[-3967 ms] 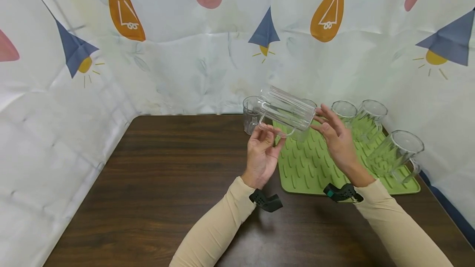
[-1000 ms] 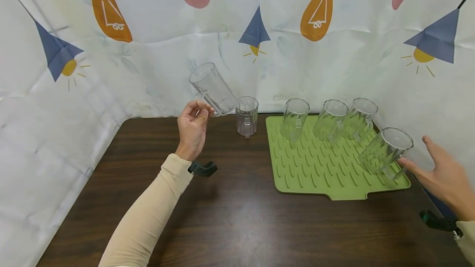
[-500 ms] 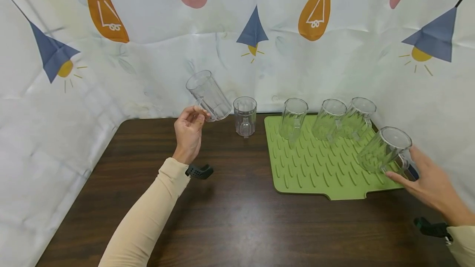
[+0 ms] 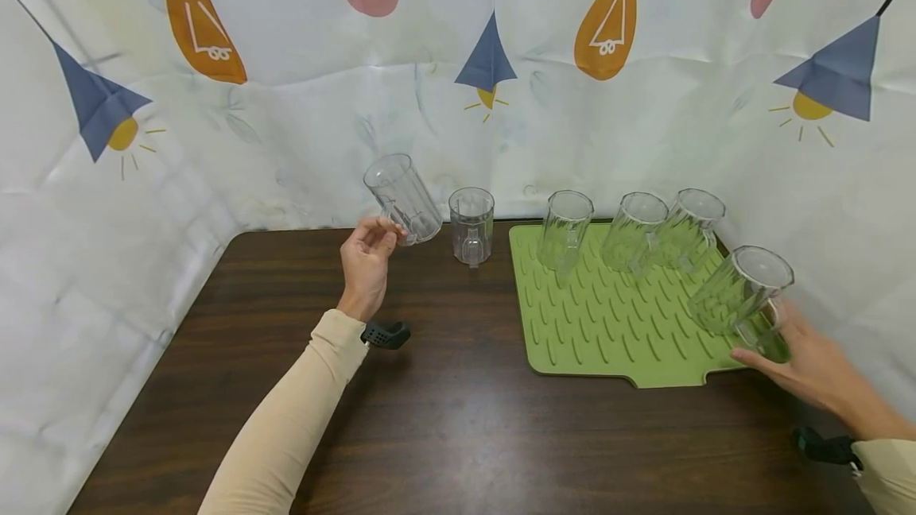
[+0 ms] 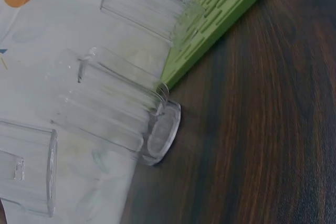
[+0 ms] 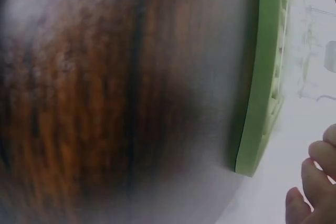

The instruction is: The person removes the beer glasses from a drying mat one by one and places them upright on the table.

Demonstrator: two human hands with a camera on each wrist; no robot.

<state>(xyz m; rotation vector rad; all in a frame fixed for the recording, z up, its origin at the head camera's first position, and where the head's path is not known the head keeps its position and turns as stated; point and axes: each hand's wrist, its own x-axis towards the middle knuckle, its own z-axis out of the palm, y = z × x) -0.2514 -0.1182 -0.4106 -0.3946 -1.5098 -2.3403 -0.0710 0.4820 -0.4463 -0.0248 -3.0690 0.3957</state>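
Observation:
My left hand (image 4: 367, 261) pinches the handle of a clear glass mug (image 4: 405, 199), which is tilted with its rim up and to the left. Just right of it, a second glass mug (image 4: 471, 225) stands on the dark wooden table, handle toward me. In the left wrist view the held mug (image 5: 26, 169) is cut off at the left edge, beside the standing mug (image 5: 113, 103). My right hand (image 4: 816, 364) is at the handle of a glass mug (image 4: 740, 288) on the green mat's right side, thumb held out and fingers partly behind the handle.
A green ridged drying mat (image 4: 601, 332) lies on the right of the table (image 4: 458, 420). Along its back are a glass mug (image 4: 567, 230), another mug (image 4: 634, 233) and a third mug (image 4: 690, 229). A patterned white curtain (image 4: 322, 125) hangs behind and along the sides.
The left hand has carried its mug left, away from the mat, and lowered it toward the table. The right hand has left that mug and reached the front right mug's handle.

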